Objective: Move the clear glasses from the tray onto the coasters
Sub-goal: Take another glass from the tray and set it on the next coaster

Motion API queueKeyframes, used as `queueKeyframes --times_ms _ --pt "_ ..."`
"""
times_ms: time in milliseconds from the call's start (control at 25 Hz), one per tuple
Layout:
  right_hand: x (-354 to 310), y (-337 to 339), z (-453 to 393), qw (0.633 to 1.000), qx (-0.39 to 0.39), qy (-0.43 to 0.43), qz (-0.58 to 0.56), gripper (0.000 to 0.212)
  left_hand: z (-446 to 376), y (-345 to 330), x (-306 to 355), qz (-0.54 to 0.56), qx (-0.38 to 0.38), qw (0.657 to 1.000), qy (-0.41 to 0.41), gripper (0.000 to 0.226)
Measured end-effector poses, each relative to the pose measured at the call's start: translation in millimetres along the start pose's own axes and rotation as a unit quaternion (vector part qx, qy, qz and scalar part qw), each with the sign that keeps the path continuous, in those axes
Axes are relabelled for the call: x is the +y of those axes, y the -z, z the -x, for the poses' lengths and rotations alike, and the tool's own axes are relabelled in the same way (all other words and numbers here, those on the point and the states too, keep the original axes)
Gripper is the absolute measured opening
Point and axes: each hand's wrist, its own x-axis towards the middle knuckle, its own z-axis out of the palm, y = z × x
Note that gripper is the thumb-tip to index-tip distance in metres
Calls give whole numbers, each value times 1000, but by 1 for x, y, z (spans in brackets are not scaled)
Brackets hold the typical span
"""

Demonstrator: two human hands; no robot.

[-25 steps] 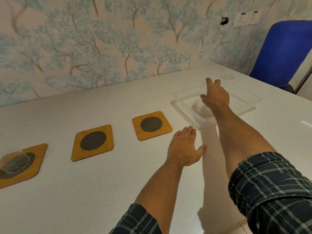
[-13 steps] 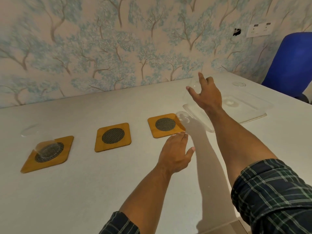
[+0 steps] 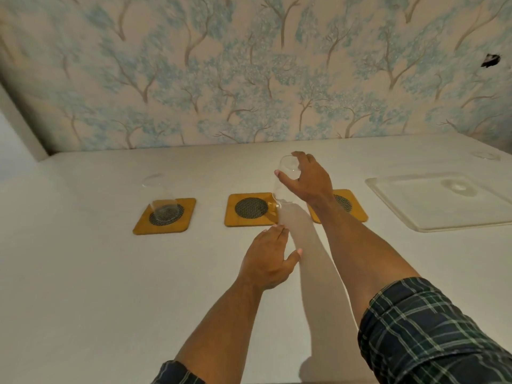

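Note:
My right hand [image 3: 307, 181] grips a clear glass [image 3: 281, 187] by its rim and holds it above the right edge of the middle coaster [image 3: 250, 209]. Another clear glass [image 3: 162, 199] stands on the left coaster [image 3: 164, 216]. The right coaster [image 3: 350, 206] is partly hidden behind my right forearm. A clear tray [image 3: 432, 209] lies flat at the right with a third clear glass [image 3: 457, 187] faintly visible on it. My left hand [image 3: 270, 259] rests flat on the table, fingers together, just in front of the middle coaster.
The white table [image 3: 97, 286] runs back to a wall with tree-patterned wallpaper. A small clear round object [image 3: 486, 155] sits at the far right near the wall.
My right hand has carried the glass leftward from the tray to over the middle coaster. The view has swung left. My left hand stays on the table.

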Motion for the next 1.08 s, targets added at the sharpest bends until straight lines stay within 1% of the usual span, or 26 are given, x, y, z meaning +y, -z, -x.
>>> queueKeyframes --times_ms 160,320,400,640,880,1080 --pt "-35 -29 -1 999 -30 12 -30 70 16 18 -28 -14 3 999 45 85" --pt "-56 -51 -2 996 -77 15 -32 74 32 27 -43 -36 -29 996 80 87" --pt "-64 -61 -3 996 -90 18 -23 75 36 27 -44 -58 -37 994 81 87" --pt "-72 -79 0 995 -89 38 5 74 36 25 -46 -76 -29 994 73 89" --pt "-72 -86 3 997 -64 2 37 69 34 20 -51 -74 -17 995 69 90" --pt "-71 -85 4 996 -84 -5 37 71 33 17 -53 -81 -9 994 68 90"
